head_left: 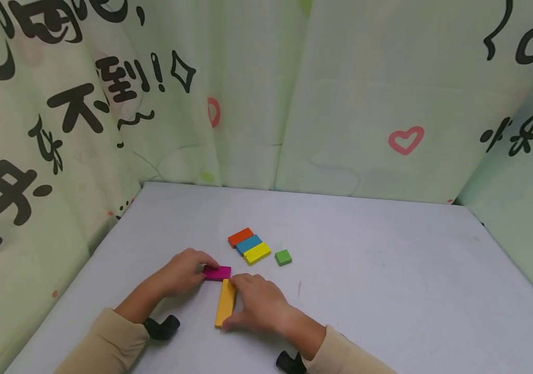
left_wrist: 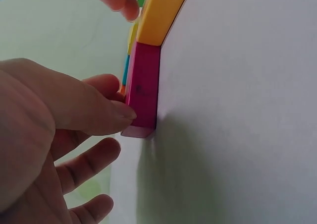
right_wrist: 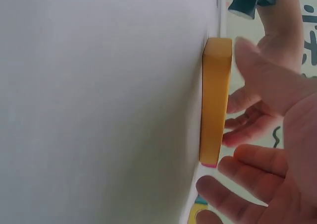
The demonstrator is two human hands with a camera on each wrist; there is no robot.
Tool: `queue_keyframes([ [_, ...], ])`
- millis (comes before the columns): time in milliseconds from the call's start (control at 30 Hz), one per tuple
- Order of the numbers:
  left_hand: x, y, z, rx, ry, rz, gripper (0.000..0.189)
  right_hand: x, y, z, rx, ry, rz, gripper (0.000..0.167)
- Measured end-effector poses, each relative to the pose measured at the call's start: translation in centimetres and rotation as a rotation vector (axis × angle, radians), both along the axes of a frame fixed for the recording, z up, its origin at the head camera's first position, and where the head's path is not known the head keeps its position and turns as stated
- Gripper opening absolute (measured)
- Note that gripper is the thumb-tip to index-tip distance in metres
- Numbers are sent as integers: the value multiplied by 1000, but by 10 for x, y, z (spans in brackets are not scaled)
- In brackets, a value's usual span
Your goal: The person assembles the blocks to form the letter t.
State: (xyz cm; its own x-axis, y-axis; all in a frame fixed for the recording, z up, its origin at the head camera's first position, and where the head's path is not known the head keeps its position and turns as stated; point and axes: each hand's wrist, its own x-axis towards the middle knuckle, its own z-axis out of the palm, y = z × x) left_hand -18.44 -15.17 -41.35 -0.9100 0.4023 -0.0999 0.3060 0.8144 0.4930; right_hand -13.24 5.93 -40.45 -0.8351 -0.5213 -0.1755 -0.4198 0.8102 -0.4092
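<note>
My left hand (head_left: 184, 272) pinches the outer end of a magenta block (head_left: 217, 273) between thumb and forefinger. In the left wrist view its thumb lies against the magenta block (left_wrist: 143, 90), other fingers spread. An orange-yellow long block (head_left: 226, 304) lies with its far end against the magenta one, forming a corner. Beside it, my right hand (head_left: 259, 304) spans its length, thumb by the near end and fingers by the far end. In the right wrist view the thumb and fingers of the right hand (right_wrist: 267, 179) look loosely spread, just off the long block (right_wrist: 216, 100).
Beyond the hands, red (head_left: 240, 237), blue (head_left: 249, 244) and yellow (head_left: 257, 253) blocks lie side by side. A small green block (head_left: 283, 257) sits to their right. The white table (head_left: 388, 291) is bordered by a printed pale green curtain (head_left: 341, 104).
</note>
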Motion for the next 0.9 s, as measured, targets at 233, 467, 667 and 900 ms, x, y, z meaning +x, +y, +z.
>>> queue_keyframes([
  [233,6,6,-1,-39,-10,49,29,-3,11,2,-15,-6,-41,76],
  [467,11,9,3,-45,25,45,30,-11,24,-2,-20,6,-73,68],
  [667,15,8,3,0,6,-65,45,-21,32,-2,-26,46,-107,65],
  [900,21,10,2,13,-1,-120,58,-31,41,1,-41,70,-166,58],
])
